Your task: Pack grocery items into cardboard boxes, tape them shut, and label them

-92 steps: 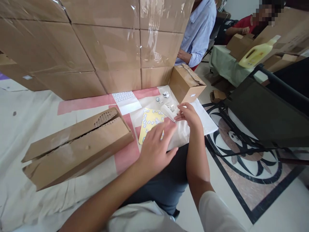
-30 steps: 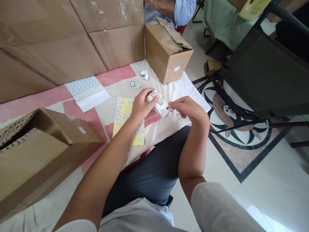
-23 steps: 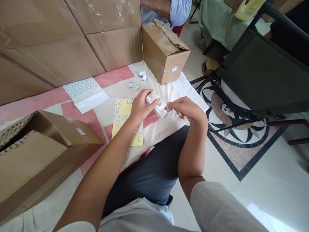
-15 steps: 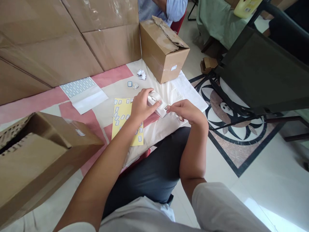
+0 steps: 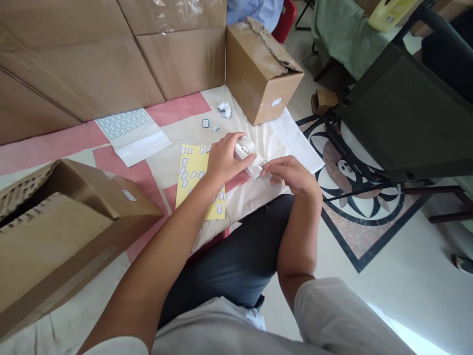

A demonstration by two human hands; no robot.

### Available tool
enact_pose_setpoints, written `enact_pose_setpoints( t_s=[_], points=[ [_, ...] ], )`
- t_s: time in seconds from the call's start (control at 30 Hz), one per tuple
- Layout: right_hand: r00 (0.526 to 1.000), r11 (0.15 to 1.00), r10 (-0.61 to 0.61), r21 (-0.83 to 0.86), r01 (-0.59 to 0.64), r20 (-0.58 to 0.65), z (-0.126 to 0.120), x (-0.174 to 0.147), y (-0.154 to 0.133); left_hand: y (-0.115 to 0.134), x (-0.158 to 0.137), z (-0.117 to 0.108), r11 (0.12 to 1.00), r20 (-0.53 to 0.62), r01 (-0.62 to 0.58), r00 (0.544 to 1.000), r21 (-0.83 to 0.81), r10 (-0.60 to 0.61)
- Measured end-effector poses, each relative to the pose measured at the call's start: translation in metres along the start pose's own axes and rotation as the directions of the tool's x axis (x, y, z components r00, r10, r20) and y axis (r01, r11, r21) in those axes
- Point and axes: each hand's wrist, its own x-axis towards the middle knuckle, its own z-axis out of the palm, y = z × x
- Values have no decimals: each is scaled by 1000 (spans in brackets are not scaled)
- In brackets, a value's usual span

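Observation:
My left hand is wrapped over a white tape dispenser on the cloth-covered table, thumb along its near side. At the dispenser's cutter end, my right hand pinches with thumb and forefinger, seemingly on the end of the tape; the clear strip itself is hard to see. A small shiny thing shows below the right fingers, too small to name. Partly under my left forearm lies a yellow sheet with many small blue-edged labels on it. Beyond the hands are two loose labels and a small pile of labels.
A white sheet of printed labels lies at the back left. An opened carton stands at left, another carton at the back right, and stacked cartons behind. A dark chair is on the right. Behind the cartons a person's sleeve shows.
The view has shifted slightly, so the table appears a little further right. Both hands stay at the dispenser; the right fingers have curled slightly more at its cutter end.

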Motion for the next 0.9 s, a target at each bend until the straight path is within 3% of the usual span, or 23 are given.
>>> enact_pose_setpoints(
  t_s=[0.27, 0.5, 0.7, 0.9],
  points=[
    [996, 996, -69, 52, 66, 62, -2, 1, 12, 0, 1, 1, 1000, -4, 8, 1000, -22, -8],
    [996, 996, -84, -5, 84, -20, 0, -1, 27, 2, 0, -2, 1000, 9, 4, 1000, 6, -4],
    [996, 996, -88, 6, 88, -8, 1, -4, 23, 6, -1, -7, 998, 89, 42, 995, 46, -46],
    [993, 992, -121, -37, 121, -4, 8, -10, 13, 13, -4, -13, 999, 67, 29, 997, 19, -30]
  ],
)
